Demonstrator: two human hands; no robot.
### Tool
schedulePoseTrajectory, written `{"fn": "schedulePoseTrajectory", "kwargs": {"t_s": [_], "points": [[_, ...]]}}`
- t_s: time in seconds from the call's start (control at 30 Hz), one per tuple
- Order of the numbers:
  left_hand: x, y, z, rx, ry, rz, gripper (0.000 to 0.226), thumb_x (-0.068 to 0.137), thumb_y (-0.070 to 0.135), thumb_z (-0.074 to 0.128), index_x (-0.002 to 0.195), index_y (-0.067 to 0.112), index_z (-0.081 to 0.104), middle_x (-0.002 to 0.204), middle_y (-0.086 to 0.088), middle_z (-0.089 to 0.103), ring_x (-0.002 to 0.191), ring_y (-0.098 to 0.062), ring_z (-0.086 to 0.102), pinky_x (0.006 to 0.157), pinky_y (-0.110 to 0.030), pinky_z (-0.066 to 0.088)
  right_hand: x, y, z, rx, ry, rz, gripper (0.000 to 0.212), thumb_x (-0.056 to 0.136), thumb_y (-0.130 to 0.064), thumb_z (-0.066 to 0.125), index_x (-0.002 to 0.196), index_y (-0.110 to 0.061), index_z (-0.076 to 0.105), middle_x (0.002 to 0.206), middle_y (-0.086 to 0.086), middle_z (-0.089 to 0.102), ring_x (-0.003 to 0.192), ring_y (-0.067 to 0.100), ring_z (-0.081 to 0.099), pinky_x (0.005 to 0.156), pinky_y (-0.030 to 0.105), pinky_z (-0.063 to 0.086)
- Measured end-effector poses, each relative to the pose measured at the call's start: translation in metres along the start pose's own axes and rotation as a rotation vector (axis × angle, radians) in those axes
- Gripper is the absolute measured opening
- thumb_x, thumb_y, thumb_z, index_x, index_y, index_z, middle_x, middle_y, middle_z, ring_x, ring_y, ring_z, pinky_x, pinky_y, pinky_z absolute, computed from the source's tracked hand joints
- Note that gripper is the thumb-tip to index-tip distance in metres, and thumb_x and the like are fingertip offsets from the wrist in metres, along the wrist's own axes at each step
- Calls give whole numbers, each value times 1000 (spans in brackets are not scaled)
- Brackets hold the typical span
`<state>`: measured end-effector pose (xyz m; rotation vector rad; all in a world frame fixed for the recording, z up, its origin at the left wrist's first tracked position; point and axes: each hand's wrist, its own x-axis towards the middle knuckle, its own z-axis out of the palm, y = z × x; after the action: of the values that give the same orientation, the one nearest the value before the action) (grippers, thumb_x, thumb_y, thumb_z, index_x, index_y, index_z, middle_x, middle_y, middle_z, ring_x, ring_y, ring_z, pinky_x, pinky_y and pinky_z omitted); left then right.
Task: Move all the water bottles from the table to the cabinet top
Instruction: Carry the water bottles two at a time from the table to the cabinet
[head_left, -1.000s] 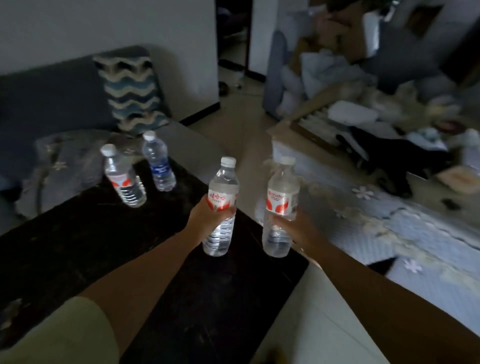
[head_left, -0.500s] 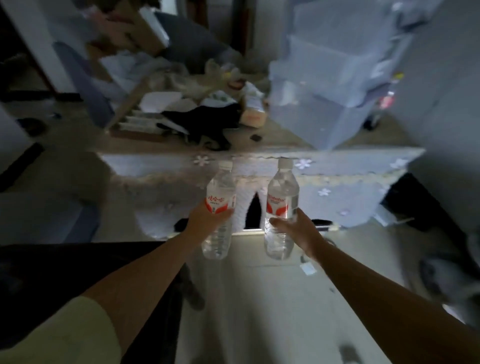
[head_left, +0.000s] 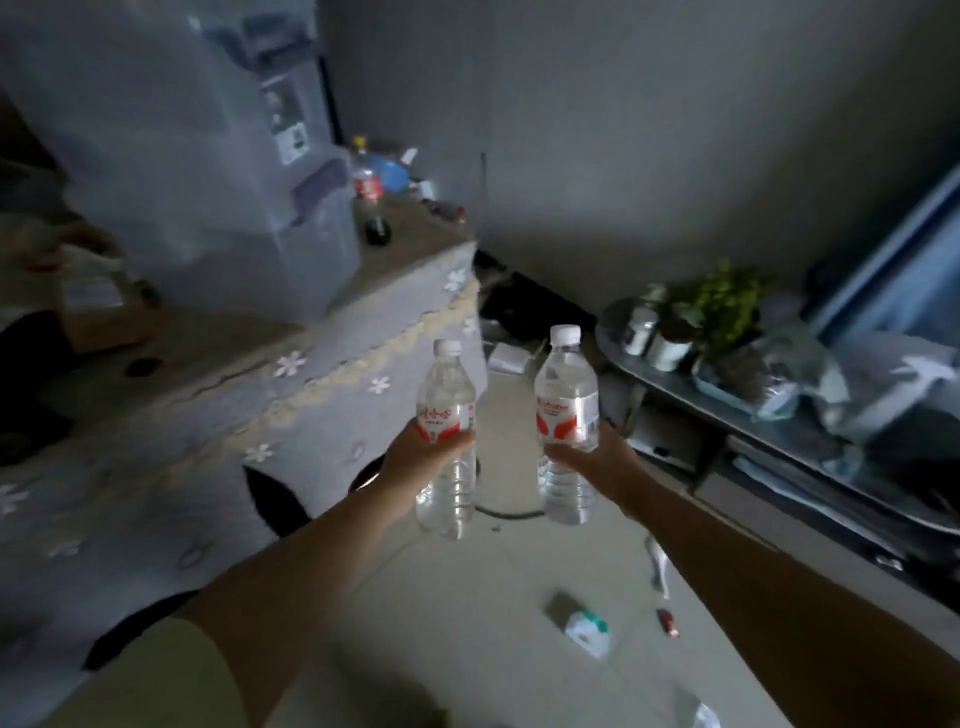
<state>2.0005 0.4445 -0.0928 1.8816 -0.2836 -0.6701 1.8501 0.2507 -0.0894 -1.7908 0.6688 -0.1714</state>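
Carrying one bottle (head_left: 448, 410) in our left hand (head_left: 421, 457) and another (head_left: 566, 415) gripped in our right hand (head_left: 597, 462), mid-air over the floor, we judge the next move is setting both upright on the cabinet top (head_left: 675, 371).

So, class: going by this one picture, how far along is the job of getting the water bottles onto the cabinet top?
Done: no water bottle can be seen set down on the cloth-covered cabinet top; only a cola bottle stands there. In hand: the left hand grips one water bottle and the right hand another, both upright over the floor. Left: placing both. The table is out of view.
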Motion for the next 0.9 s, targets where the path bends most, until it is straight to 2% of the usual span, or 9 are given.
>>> {"fn": "schedulePoseTrajectory", "kwargs": {"t_s": [0.07,0.13,0.2,0.37,0.47,0.53,0.63,0.73,0.9], "points": [[15,18,37,55,-107,33,23,75,32,79,90,22,66,82,2,74,75,-13,71,56,-18,54,-13,18,-34,20,120,53,31,75,-34,79,100,-33,61,95,-5,72,90,13,68,84,31,52],[27,32,74,93,-230,52,32,73,33,80,98,20,66,94,-6,74,88,-22,71,78,-35,60,-29,33,-62,44,224,96,27,75,-35,78,95,-34,60,88,-9,72,82,5,68,74,21,51],[35,42,111,110,-349,59,45,66,36,82,104,17,66,100,-10,73,96,-28,69,91,-47,55,-49,49,-87,66,347,132,23,76,-32,78,90,-34,60,79,-13,71,73,-4,66,63,11,48],[46,68,205,249,-597,124,50,64,46,83,103,18,68,98,-6,74,92,-25,70,89,-41,56,-108,80,-134,112,652,265,35,77,-33,77,107,-23,63,92,-6,72,85,10,68,78,27,53],[38,78,262,295,-745,164,43,70,39,82,104,17,67,102,-6,73,93,-23,68,86,-34,54,-148,94,-147,149,826,322,40,78,-34,77,111,-18,62,99,3,72,92,20,69,85,37,55],[23,82,296,333,-852,205,40,72,35,82,104,17,67,101,-6,72,93,-23,67,84,-31,52,-177,103,-149,228,928,326,39,79,-28,77,112,-13,63,101,10,72,94,27,69,86,41,56],[-5,82,338,365,-1016,257,34,73,32,82,100,18,67,96,-3,72,94,-24,68,82,-31,53,-223,113,-147,301,1074,327,34,79,-23,77,109,-12,64,98,9,73,91,26,71,78,34,57],[-42,81,371,397,-1153,301,32,74,37,79,98,20,68,95,-1,73,93,-23,69,82,-34,55,-270,118,-143,325,1187,343,35,75,-32,78,104,-21,64,94,1,75,87,18,72,74,26,58],[-122,80,417,435,-1362,353,33,74,39,78,101,21,69,97,-3,73,93,-25,68,89,-41,55,-347,130,-143,361,1368,329,63,62,-51,77,111,-14,63,96,4,74,87,17,72,73,26,57]]}}
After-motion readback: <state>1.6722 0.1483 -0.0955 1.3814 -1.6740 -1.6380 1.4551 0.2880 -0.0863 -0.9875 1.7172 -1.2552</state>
